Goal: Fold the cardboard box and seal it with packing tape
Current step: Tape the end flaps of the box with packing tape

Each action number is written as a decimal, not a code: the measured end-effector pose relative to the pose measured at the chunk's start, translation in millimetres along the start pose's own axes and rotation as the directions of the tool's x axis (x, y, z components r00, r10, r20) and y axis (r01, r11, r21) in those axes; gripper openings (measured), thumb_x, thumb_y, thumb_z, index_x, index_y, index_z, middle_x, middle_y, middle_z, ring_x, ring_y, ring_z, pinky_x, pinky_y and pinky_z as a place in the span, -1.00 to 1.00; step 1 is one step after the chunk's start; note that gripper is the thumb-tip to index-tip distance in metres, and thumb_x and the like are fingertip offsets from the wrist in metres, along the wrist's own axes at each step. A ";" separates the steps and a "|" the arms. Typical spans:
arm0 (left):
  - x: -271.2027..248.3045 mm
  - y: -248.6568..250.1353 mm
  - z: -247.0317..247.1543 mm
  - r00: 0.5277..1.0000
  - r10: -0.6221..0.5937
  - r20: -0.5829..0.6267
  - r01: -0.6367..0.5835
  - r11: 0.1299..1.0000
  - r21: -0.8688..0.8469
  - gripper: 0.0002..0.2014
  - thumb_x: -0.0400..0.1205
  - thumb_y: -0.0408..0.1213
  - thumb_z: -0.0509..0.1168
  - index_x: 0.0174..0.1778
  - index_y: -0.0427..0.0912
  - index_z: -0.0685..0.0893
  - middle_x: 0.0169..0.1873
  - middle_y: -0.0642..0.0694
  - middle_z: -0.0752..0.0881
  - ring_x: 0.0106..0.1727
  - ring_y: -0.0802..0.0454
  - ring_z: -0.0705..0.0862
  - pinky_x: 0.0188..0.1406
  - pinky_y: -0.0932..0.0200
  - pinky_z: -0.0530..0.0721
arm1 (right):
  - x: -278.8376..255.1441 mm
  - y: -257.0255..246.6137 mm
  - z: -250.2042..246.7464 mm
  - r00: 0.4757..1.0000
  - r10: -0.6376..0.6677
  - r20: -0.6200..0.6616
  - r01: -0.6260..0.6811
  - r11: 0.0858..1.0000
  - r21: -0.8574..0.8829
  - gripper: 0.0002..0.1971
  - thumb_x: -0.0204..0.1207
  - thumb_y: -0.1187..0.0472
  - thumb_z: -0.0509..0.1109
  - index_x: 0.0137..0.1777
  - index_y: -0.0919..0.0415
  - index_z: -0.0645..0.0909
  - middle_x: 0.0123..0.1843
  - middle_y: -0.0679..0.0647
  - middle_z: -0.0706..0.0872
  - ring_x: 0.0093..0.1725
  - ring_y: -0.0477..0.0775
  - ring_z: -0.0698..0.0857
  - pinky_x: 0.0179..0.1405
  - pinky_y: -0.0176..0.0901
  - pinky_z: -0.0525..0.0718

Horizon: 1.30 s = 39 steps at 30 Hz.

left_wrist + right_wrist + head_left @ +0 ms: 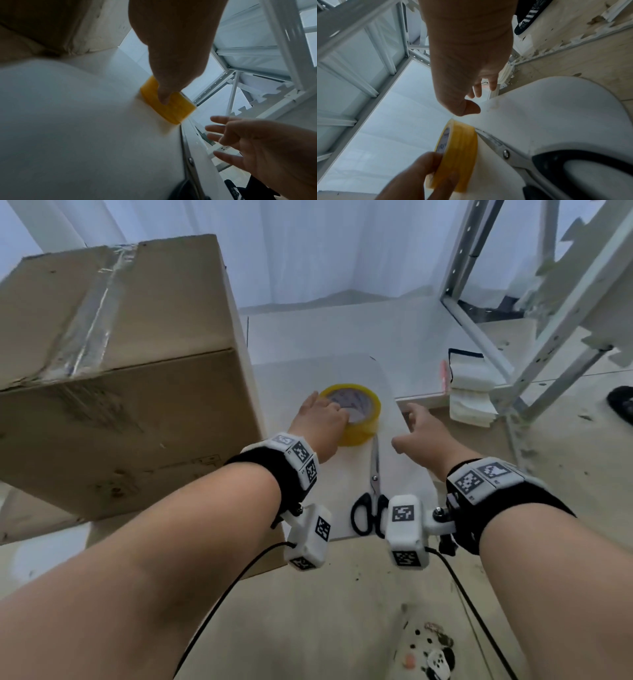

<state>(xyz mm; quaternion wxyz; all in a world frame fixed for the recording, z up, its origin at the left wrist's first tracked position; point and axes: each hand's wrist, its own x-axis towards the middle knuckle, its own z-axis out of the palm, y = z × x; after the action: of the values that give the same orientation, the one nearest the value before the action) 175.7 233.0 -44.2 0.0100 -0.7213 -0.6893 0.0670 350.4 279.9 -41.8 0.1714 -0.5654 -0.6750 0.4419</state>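
A big brown cardboard box [120, 364] stands closed at the left, with clear tape along its top seam. A yellow roll of packing tape [359, 405] lies flat on a white board [404, 474] right of the box. My left hand [334, 414] grips the roll, thumb on its outer wall [164, 100] and fingers over its rim [426, 167]. My right hand [411, 422] hovers to the right of the roll with fingers spread and holds nothing [223, 135]. Black-handled scissors [373, 498] lie shut on the board between my wrists, blades pointing at the roll.
A white metal shelf frame [534, 337] rises at the right. A stack of white folded sheets [469, 392] sits beside it. A black shoe [621, 402] lies at the far right on the wooden floor. The white surface [325, 337] runs on behind the roll.
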 end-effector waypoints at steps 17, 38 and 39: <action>-131.5 -9.6 -123.3 0.997 -0.034 -0.069 -0.018 0.769 -0.639 -0.64 0.72 -0.15 0.17 0.39 -0.24 0.43 0.05 -0.08 0.54 0.02 0.00 0.56 -0.07 0.20 0.48 | -88.7 -116.1 -18.4 0.962 -0.262 -0.078 0.272 0.944 0.184 -0.44 0.72 -0.12 0.03 -0.01 0.31 0.71 -0.01 0.20 0.78 0.02 0.16 0.72 0.09 0.02 0.66; -270.8 -115.1 -127.2 0.953 -0.292 0.084 0.227 0.499 -0.836 -0.65 0.61 0.05 0.29 0.11 -0.15 0.64 0.00 -0.11 0.70 0.01 -0.02 0.67 0.02 0.07 0.63 | -156.5 -205.1 105.3 0.815 -0.566 0.122 0.579 0.793 -0.188 -0.85 0.60 0.21 0.30 -0.07 0.27 0.66 -0.17 0.09 0.66 -0.12 0.07 0.64 -0.15 -0.21 0.63; -273.3 -118.3 -123.8 0.949 -0.301 0.092 0.237 0.489 -0.839 -0.66 0.61 0.06 0.29 0.09 -0.14 0.64 -0.01 -0.10 0.69 0.01 -0.02 0.67 0.03 0.05 0.63 | -154.6 -206.2 111.3 0.824 -0.549 0.141 0.567 0.806 -0.169 -0.81 0.61 0.20 0.29 -0.06 0.30 0.68 -0.15 0.12 0.68 -0.10 0.12 0.67 -0.07 -0.11 0.69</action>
<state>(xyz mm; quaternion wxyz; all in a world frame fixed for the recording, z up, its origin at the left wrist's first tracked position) 60.7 -23.6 113.7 -0.3045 -0.5215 -0.7388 -0.2993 189.6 99.8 101.4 0.2059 -0.3369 -0.8595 0.3246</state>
